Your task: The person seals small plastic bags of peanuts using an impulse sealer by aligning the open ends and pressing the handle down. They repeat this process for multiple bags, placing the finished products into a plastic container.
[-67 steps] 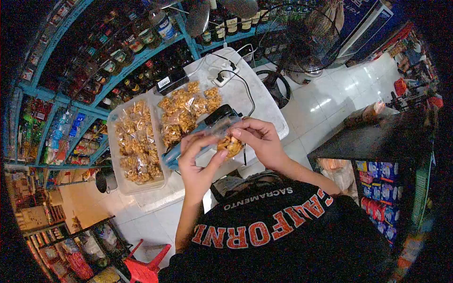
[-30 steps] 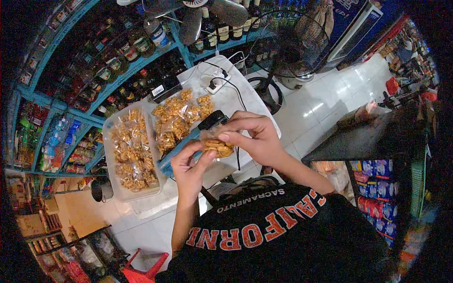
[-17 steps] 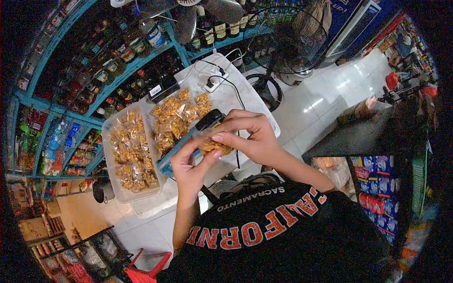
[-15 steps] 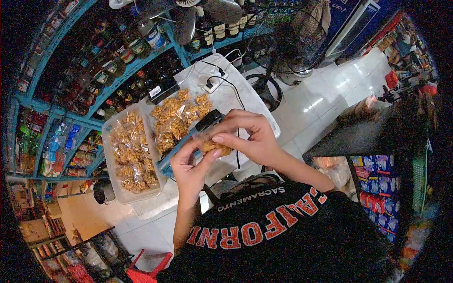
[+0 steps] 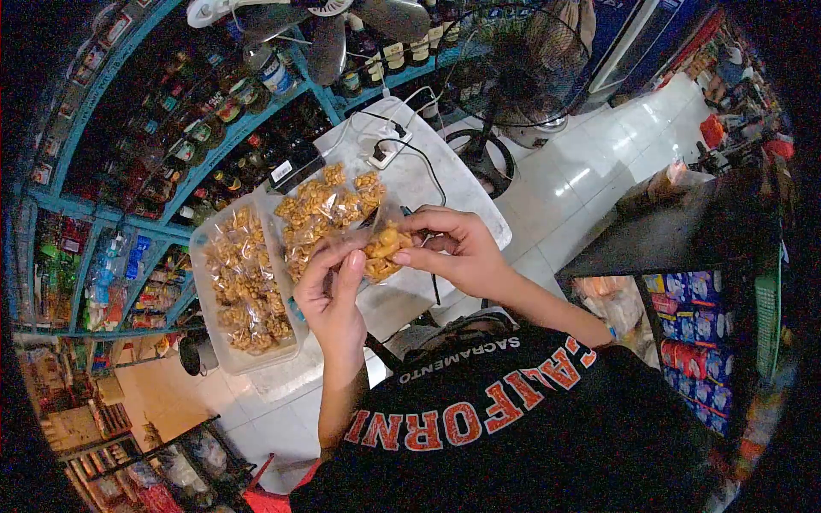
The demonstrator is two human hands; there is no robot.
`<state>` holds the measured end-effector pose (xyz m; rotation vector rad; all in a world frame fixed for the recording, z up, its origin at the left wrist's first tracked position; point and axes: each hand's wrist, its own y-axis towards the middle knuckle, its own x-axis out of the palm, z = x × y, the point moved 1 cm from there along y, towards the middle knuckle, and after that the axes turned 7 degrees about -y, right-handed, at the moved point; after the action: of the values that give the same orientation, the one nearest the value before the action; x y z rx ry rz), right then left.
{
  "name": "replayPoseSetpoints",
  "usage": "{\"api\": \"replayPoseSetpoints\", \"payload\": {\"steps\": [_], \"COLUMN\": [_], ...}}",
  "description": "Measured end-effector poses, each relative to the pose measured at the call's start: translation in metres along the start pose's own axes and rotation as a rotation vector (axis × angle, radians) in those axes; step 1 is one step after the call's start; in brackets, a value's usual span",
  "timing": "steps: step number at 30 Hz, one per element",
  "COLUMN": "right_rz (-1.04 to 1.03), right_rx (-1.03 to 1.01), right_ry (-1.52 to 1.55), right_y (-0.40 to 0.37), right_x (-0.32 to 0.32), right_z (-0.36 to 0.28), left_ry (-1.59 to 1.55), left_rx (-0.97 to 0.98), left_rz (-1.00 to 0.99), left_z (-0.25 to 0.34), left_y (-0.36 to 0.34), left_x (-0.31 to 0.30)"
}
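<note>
Packet (image 5: 382,267), clear, glossy, golden pieces (image 5: 389,240) inside

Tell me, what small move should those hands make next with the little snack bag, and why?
I'd gently flatten the clear film above the snacks, to check whether the bag is closed: that can't be told here. The left hand and right hand both grip the bag, and the film rises past its contents.

Blue shelves (image 5: 128,220) hold rows of bottles (image 5: 274,72), a caged fan (image 5: 517,75) stands nearby, and packs (image 5: 697,321) sit below a dark counter (image 5: 663,235).
</note>
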<state>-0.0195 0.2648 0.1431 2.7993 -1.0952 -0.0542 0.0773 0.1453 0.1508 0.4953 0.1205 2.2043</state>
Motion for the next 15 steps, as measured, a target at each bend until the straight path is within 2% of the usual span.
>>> {"api": "replayPoseSetpoints", "payload": {"steps": [4, 6, 12, 15], "right_rz": [0.016, 0.023, 0.086, 0.034], "right_rx": [-0.110, -0.154, -0.196, -0.198], "right_ry": [-0.050, 0.022, -0.113, -0.147], "right_y": [0.001, 0.002, 0.007, 0.008], "right_x": [0.001, 0.002, 0.000, -0.002], "right_z": [-0.004, -0.014, -0.008, -0.009], "left_ry": [0.038, 0.067, 0.153, 0.225], "left_rx": [0.057, 0.096, 0.008, -0.011], "left_rz": [-0.031, -0.063, -0.048, -0.050], "left_z": [0.003, 0.005, 0.006, 0.013], "left_y": [0.002, 0.003, 0.001, 0.003], "left_x": [0.002, 0.004, 0.004, 0.007]}}
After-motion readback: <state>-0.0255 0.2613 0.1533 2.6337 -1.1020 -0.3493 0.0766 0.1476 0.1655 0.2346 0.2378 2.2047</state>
